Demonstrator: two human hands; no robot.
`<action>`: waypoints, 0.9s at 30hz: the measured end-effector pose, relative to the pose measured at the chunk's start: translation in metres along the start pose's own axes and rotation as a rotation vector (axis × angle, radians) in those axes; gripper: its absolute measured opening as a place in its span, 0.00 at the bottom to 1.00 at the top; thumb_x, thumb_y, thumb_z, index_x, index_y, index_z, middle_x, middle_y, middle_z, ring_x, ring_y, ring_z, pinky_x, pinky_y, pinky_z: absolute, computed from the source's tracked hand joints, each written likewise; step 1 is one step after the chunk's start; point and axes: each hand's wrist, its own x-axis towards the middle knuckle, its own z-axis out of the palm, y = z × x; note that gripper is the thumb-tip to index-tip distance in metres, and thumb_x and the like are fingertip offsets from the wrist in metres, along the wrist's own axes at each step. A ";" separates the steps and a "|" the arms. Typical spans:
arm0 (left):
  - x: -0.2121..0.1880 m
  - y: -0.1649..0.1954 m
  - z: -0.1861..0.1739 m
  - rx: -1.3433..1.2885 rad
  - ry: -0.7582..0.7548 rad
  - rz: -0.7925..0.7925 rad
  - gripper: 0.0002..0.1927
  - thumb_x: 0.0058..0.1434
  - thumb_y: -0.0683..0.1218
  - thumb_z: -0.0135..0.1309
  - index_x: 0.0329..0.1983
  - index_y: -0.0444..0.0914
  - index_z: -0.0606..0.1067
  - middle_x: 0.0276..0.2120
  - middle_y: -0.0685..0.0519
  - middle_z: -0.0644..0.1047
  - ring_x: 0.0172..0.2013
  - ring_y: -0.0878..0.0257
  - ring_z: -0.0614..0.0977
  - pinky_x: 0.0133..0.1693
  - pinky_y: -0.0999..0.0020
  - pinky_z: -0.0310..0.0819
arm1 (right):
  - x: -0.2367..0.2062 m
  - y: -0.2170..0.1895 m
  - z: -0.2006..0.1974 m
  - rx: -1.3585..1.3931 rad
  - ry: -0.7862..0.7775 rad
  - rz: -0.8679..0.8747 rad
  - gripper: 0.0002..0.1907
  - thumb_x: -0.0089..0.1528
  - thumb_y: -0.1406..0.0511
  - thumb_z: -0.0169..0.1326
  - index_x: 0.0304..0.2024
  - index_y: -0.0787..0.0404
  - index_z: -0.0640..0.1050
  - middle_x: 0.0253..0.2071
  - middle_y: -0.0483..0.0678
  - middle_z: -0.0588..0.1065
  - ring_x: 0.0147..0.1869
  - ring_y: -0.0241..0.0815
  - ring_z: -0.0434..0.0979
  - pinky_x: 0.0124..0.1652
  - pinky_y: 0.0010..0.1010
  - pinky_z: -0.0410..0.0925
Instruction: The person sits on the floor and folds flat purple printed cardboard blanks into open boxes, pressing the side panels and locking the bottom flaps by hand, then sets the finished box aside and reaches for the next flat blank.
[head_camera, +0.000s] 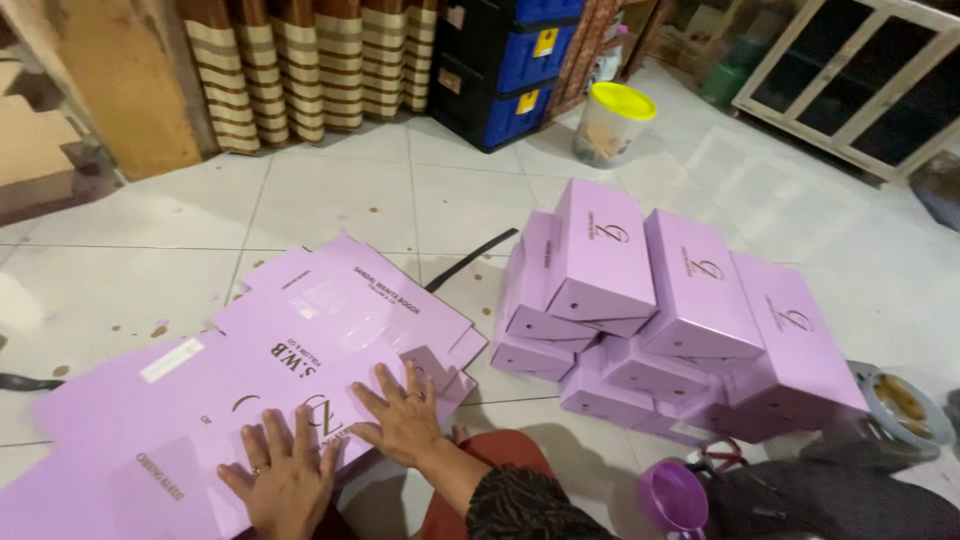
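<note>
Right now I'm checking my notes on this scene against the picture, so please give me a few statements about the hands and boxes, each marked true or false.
1. Both hands, left hand and right hand, press flat on the unfolded lilac cardboard sheet. True.
2. The folded lilac boxes are stacked on a table. False: they sit on the tiled floor.
3. The plastic jar has a yellow lid. True.
4. The right hand grips a tape roll. False: the tape roll lies apart, beside the boxes.

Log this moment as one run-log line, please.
left hand: flat on unfolded purple box sheet | right hand: flat on same sheet | stack of folded purple boxes: right, on floor
</note>
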 end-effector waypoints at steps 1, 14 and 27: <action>0.003 -0.001 -0.001 0.044 -0.072 -0.010 0.39 0.57 0.73 0.37 0.71 0.58 0.61 0.73 0.45 0.56 0.73 0.39 0.54 0.62 0.17 0.37 | 0.002 0.000 0.001 0.015 -0.035 0.011 0.40 0.64 0.34 0.29 0.76 0.35 0.53 0.80 0.52 0.40 0.80 0.72 0.28 0.68 0.72 0.30; 0.023 0.018 -0.025 0.321 -0.376 -0.081 0.42 0.57 0.77 0.37 0.74 0.62 0.57 0.75 0.49 0.56 0.73 0.43 0.56 0.61 0.22 0.43 | 0.009 0.007 -0.012 -0.007 -0.076 -0.013 0.40 0.65 0.35 0.29 0.77 0.35 0.51 0.80 0.54 0.39 0.80 0.75 0.26 0.69 0.72 0.32; 0.012 0.016 -0.020 0.143 -0.366 -0.060 0.44 0.59 0.76 0.39 0.75 0.55 0.56 0.75 0.43 0.49 0.73 0.38 0.46 0.64 0.25 0.33 | 0.013 0.018 0.034 -0.097 0.219 -0.072 0.39 0.63 0.36 0.44 0.74 0.34 0.60 0.79 0.47 0.50 0.80 0.66 0.37 0.68 0.74 0.39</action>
